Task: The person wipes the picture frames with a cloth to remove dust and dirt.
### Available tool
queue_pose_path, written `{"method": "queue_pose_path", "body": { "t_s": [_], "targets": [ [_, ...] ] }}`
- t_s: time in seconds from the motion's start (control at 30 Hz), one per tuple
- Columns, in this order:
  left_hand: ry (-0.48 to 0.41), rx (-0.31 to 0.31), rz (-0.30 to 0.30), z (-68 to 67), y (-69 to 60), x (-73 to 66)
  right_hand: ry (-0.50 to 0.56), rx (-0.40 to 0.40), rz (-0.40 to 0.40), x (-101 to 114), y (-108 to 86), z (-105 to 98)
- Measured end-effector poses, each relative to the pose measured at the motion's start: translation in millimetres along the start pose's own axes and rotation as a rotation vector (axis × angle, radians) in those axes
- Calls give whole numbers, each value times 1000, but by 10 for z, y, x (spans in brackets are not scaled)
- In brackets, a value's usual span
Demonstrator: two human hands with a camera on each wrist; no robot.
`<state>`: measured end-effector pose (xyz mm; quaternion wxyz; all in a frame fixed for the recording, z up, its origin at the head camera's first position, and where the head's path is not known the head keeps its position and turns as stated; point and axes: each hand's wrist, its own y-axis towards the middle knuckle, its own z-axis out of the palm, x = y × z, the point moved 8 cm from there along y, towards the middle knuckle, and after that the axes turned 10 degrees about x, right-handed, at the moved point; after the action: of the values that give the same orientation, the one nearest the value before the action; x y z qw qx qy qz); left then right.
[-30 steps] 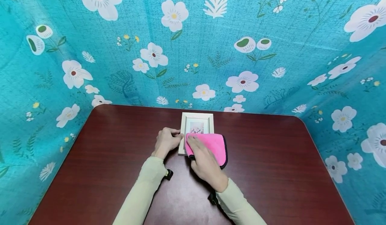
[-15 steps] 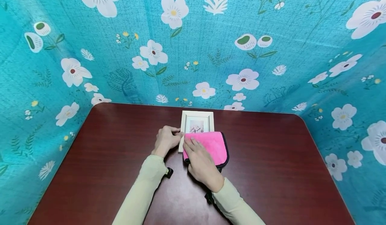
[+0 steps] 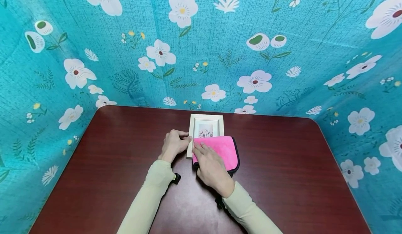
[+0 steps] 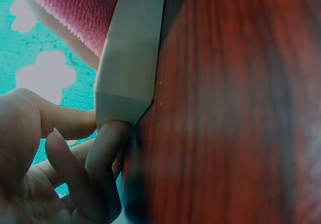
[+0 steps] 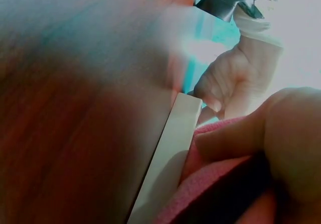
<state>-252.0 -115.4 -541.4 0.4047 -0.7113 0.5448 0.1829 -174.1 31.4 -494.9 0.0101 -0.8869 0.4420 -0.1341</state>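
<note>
A pale picture frame lies on the brown table, with a pink floral picture inside it. At its left edge my left hand pinches the frame; the left wrist view shows thumb and a finger against the frame's corner. My right hand lies with straight fingers on a pink cloth with black trim, pressing it over the lower part of the frame. The right wrist view has the thumb resting on the cloth. The frame's lower right part is hidden under the cloth.
The wood-grain table extends around both hands. Behind it and on both sides hangs a blue flowered curtain. A black wrist device shows at the left wrist, another at the right.
The right hand and cloth slid slightly left and toward the person, then a little back to the right. My left hand has kept its hold on the frame's edge.
</note>
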Motion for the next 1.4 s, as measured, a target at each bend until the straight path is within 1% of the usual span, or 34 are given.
{"method": "queue_pose_path", "body": {
  "t_s": [0.17,0.4,0.6,0.9,1.07,1.23,1.4],
  "targets": [
    [5,2,12,0,-10,-15,-8,1,0,-24,-16,-8],
    [-7,8,-5,5,-14,-10,16,-7,3,-84,-65,-31],
    [-5,1,-6,1,-19,-3,24,-14,8,-136,-98,-28],
    [-10,-1,-4,-14,-28,-7,2,-9,10,-195,-152,-53],
    [-4,-2,-11,-6,-24,-2,-56,-8,11,-240,-182,-65],
    [-4,0,-12,1,-16,2,-154,-39,0,-258,-215,-95],
    [-13,9,-16,4,-23,14,-216,-41,42,-304,-261,-106]
  ]
}}
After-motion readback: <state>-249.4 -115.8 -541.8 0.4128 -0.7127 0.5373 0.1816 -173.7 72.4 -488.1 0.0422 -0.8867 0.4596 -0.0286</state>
